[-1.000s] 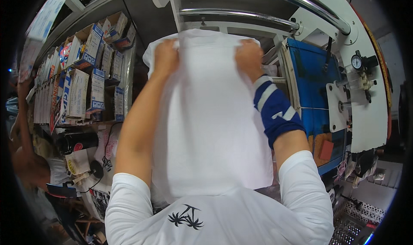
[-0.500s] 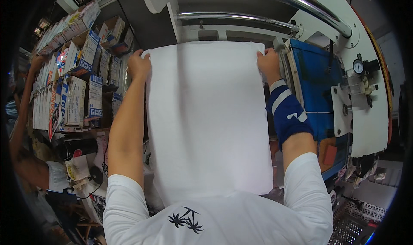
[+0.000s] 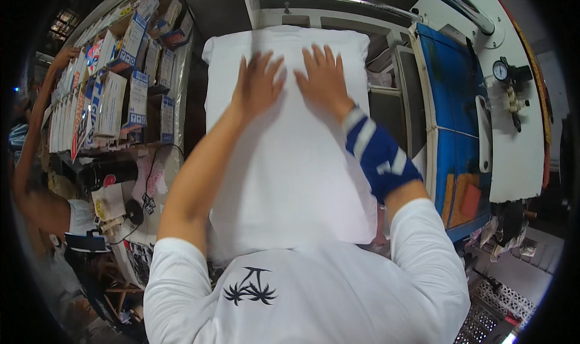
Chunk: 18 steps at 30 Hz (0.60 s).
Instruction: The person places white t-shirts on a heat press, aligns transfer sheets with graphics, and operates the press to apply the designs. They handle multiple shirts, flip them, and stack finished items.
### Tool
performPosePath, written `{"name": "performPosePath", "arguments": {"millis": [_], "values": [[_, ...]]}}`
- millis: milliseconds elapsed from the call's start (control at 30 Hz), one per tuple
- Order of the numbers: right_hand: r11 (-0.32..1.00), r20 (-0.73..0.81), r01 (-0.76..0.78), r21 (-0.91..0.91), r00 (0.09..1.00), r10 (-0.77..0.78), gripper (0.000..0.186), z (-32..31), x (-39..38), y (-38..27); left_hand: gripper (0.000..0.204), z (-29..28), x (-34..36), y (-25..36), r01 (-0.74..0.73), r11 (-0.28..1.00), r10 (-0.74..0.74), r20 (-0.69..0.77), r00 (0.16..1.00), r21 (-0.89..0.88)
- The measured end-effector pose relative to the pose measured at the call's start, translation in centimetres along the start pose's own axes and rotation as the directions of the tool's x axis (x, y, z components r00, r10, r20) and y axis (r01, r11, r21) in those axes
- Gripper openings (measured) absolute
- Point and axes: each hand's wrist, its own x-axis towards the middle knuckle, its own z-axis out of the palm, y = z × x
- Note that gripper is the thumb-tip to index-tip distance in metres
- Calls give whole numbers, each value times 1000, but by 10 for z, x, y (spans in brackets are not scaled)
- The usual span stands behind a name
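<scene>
A white cloth [image 3: 290, 181], perhaps a garment, is spread over a flat rectangular board that it hides. Its far corners droop over the board's edges. My left hand [image 3: 258, 84] lies on the far half of the cloth, fingers spread and slightly blurred. Close to its right, my right hand [image 3: 324, 78] rests with the palm down and the fingers apart. Neither hand grips anything. A blue and white band [image 3: 383, 156] covers my right wrist and forearm.
Boxes filled with flat packs [image 3: 115, 90] stand at the left, where another person's arm [image 3: 36, 138] reaches up. Metal bars [image 3: 338, 0] cross beyond the cloth. At the right are a blue framed panel [image 3: 453, 120] and a white machine side with a pressure gauge [image 3: 500, 70].
Both hands have let go of the cloth's far corners and moved inward onto its surface, fingers now spread. The view has shifted a little.
</scene>
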Motion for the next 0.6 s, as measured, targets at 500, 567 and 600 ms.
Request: {"name": "performPosePath", "arguments": {"millis": [500, 567, 600], "values": [[923, -60, -362, 134, 926, 372, 8, -140, -297, -3, 26, -162, -351, 73, 463, 756, -482, 85, 872, -463], [853, 152, -511, -105, 840, 522, 11, -160, -296, 13, 23, -178, -326, 60, 489, 700, -536, 69, 841, -521], [809, 228, -563, -170, 776, 588, 13, -170, -296, 7, 22, -181, -328, 54, 520, 634, -590, 77, 804, -572]]}}
